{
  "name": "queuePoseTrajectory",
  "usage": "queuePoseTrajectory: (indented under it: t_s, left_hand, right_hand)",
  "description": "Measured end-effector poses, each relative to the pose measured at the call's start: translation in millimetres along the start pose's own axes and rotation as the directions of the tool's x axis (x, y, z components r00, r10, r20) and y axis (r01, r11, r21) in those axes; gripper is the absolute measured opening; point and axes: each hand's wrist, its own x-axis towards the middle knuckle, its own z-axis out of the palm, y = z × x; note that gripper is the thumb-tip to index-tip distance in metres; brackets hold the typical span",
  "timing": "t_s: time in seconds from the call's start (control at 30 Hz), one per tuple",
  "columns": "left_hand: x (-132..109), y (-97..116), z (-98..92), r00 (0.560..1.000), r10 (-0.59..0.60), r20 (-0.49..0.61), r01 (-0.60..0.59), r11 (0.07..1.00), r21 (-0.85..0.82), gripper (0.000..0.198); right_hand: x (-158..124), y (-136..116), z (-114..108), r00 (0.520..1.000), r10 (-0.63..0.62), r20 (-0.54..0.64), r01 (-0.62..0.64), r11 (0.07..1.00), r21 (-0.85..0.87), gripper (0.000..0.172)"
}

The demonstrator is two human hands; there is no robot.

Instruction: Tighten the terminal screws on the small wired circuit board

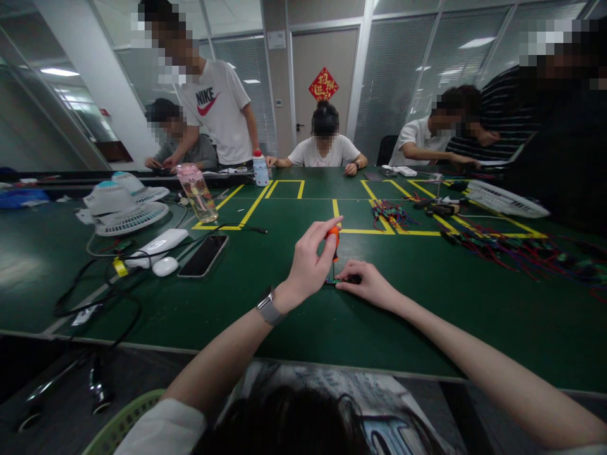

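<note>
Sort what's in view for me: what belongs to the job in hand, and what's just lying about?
In the job:
orange screwdriver, in the left hand
small circuit board, held by the right hand
perhaps the wire bundles

Apparently just lying about:
phone
white fans
pink-topped bottle

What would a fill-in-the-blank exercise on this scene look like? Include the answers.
The left hand holds a screwdriver topped in ____.
The right hand holds a circuit board at the ____ table.
The tape on the table is ____.
This person's watch is on the ____ wrist.

Missing words: orange; green; yellow; left.
</note>
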Motion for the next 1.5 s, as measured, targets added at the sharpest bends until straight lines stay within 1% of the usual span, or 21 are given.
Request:
queuePoseTrajectory:
  t_s: [0.23, 0.43, 0.5, 0.6, 0.67, 0.77, 0.87, 0.93, 1.03, 1.1, 1.17, 1.23, 1.3, 1.37, 1.43, 1.5]
  left_hand:
    - [-0.5, -0.8, 0.1, 1.0, 0.011, 0.007, -0.011, 1.0, 0.01, 0.032]
    - [-0.6, -3.4, 1.7, 1.0, 0.014, -0.027, -0.014, 1.0, -0.002, 0.036]
    - [-0.5, -3.3, 2.1, 0.999, 0.017, -0.031, -0.016, 0.999, 0.033, 0.033]
    - [-0.5, -2.0, 1.4, 0.997, 0.018, -0.08, -0.007, 0.991, 0.137, 0.025]
    - [-0.8, -2.2, 0.6, 0.995, 0.002, -0.099, 0.014, 0.987, 0.159, 0.026]
    - [-1.3, -5.5, 0.4, 0.998, -0.016, -0.057, 0.02, 0.997, 0.078, 0.034]
    - [-1.2, -8.6, 1.8, 0.999, -0.026, -0.041, 0.025, 0.999, -0.029, 0.036]
    - [-0.6, -8.3, 2.6, 0.998, -0.019, -0.056, 0.017, 0.999, -0.036, 0.034]
    - [0.3, -5.3, 2.4, 0.993, 0.007, -0.114, 0.0, 0.998, 0.067, 0.026]
    - [0.8, -4.1, 1.6, 0.991, 0.015, -0.134, 0.0, 0.994, 0.11, 0.024]
    - [1.1, -4.4, 0.9, 0.994, 0.011, -0.112, -0.001, 0.996, 0.086, 0.027]
    - [1.4, -5.4, 0.7, 0.998, 0.005, -0.066, -0.003, 1.0, 0.023, 0.032]
    - [1.5, -5.7, 0.9, 0.999, 0.0, -0.049, 0.0, 1.0, -0.016, 0.032]
    - [1.5, -4.7, 1.1, 0.998, -0.01, -0.063, 0.01, 1.0, -0.003, 0.027]
    - [1.1, -2.8, 1.0, 0.995, -0.018, -0.098, 0.023, 0.998, 0.05, 0.019]
    - [0.5, -1.5, 0.4, 0.993, -0.024, -0.118, 0.035, 0.995, 0.095, 0.016]
  right_hand:
    - [0.3, 0.4, -0.2, 1.0, -0.004, 0.006, 0.004, 1.0, 0.015, 0.012]
    - [0.3, 2.5, 0.1, 1.0, -0.003, 0.013, 0.003, 0.999, 0.036, 0.014]
    - [0.3, 3.2, 0.6, 1.0, -0.007, 0.005, 0.007, 0.999, 0.033, 0.015]
    - [0.5, 3.1, 1.1, 1.0, -0.013, -0.001, 0.013, 1.0, 0.025, 0.016]
    - [0.6, 2.5, 0.9, 1.0, -0.016, 0.001, 0.016, 1.0, 0.026, 0.017]
    - [0.7, 1.5, 0.1, 1.0, -0.022, 0.009, 0.021, 0.999, 0.034, 0.02]
    - [0.6, 1.2, -0.6, 1.0, -0.026, 0.01, 0.026, 0.999, 0.037, 0.021]
    - [0.6, 1.2, -0.7, 1.0, -0.025, 0.008, 0.024, 0.999, 0.033, 0.021]
    - [0.5, 1.2, -0.5, 1.0, -0.017, 0.014, 0.016, 1.0, 0.014, 0.02]
    - [0.5, 1.0, -0.4, 1.0, -0.012, 0.015, 0.012, 1.0, 0.002, 0.019]
    - [0.3, 0.8, -0.6, 1.0, -0.012, 0.013, 0.012, 1.0, -0.005, 0.018]
    - [0.2, 0.3, -1.0, 1.0, -0.013, 0.013, 0.013, 1.0, -0.004, 0.019]
    - [0.0, -0.4, -1.6, 1.0, -0.012, 0.015, 0.012, 1.0, -0.001, 0.019]
    - [-0.1, -0.9, -2.0, 1.0, -0.012, 0.015, 0.012, 1.0, -0.002, 0.018]
    - [-0.2, -1.1, -2.0, 1.0, -0.012, 0.013, 0.012, 1.0, -0.01, 0.017]
    - [-0.3, -0.8, -1.8, 1.0, -0.011, 0.014, 0.012, 1.0, -0.017, 0.015]
